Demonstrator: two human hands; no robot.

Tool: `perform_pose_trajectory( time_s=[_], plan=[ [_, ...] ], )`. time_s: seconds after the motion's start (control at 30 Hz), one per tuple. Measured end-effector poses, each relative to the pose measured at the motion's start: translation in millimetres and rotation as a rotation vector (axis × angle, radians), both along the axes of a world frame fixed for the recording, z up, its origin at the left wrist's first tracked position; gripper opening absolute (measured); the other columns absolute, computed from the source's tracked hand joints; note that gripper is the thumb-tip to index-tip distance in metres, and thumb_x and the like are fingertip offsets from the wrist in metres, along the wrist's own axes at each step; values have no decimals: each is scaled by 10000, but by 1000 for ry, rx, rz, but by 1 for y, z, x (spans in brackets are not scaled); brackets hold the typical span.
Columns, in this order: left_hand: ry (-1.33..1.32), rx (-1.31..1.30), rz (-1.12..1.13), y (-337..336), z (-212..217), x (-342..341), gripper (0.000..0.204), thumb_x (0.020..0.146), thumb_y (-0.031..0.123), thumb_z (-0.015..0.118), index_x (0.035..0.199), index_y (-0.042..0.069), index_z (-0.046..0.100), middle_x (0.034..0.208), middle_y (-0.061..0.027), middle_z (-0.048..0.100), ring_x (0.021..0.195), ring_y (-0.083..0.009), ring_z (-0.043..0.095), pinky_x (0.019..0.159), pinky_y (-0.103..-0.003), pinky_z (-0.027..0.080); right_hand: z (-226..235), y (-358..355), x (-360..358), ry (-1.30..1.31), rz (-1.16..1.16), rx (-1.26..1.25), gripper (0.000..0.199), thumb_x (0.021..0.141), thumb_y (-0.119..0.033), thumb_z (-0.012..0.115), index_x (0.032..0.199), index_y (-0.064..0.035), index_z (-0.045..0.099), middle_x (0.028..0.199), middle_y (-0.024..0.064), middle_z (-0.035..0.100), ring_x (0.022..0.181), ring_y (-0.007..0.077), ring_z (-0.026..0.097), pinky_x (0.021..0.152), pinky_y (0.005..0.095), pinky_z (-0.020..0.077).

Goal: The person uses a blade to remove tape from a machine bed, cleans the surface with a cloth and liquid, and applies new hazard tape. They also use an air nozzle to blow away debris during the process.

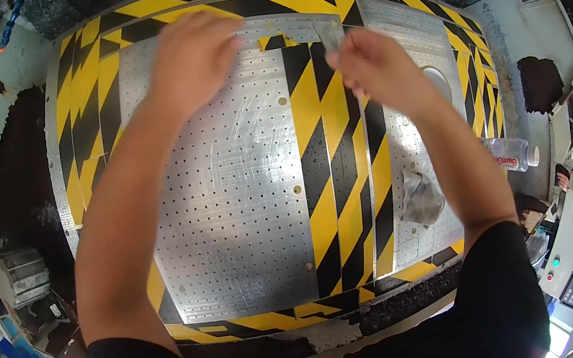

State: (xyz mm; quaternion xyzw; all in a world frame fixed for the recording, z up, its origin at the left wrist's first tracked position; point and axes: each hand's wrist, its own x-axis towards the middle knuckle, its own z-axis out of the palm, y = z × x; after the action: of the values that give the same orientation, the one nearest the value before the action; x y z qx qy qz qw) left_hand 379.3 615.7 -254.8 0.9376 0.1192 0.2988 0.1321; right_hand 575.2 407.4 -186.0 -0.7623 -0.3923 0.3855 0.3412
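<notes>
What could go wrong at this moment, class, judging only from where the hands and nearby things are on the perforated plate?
1. The right hand seems to pinch a small flat blade near the left hand; a slip might nick those fingers.
2. Both hands work at the far edge of the striped tape, so it may tear unevenly.
3. The plastic bottle lies at the metal plate edge and might roll off.
</notes>
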Motion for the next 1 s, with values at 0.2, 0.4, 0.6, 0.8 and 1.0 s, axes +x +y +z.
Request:
perform_pose_trajectory(
  time_s=[0.2,0.4,0.6,0.8,1.0],
  plan=[
    [414,205,-192,-24,33,67,173,817,106,662,983,145,690,1002,-24,638,1063,-243,574,917,-411,453,-17,-84,-38,-171,17,16,201,931,-156,690,849,-21,566,691,28,577,604,78,511,548,245,418],
    [373,73,-162,-26,22,44,132,833,94,631,952,126,678,973,-61,650,1040,-278,595,879,-421,476,-25,-119,-54,-97,-77,-18,190,908,-145,712,875,5,599,720,118,654,640,160,619,598,293,497],
    [260,-471,127,7,58,-123,146,926,114,623,1049,35,614,902,-132,645,840,-243,655,757,-328,507,-6,-92,-92,-233,284,14,186,913,-235,663,914,-52,637,815,162,662,777,383,655,687,442,525],
    [306,-453,638,4,115,-272,155,873,87,677,950,29,556,701,-74,561,672,-119,579,639,-294,471,-2,-81,-144,-378,354,304,240,908,-205,656,1066,-25,654,873,149,673,812,369,654,724,441,532],
    [413,-357,936,-10,160,-346,617,872,118,637,1446,227,441,776,-123,656,746,-328,659,671,-428,500,29,-221,-138,-126,102,34,301,917,-189,685,1161,-16,651,890,156,682,801,246,686,726,329,551]
  ],
)
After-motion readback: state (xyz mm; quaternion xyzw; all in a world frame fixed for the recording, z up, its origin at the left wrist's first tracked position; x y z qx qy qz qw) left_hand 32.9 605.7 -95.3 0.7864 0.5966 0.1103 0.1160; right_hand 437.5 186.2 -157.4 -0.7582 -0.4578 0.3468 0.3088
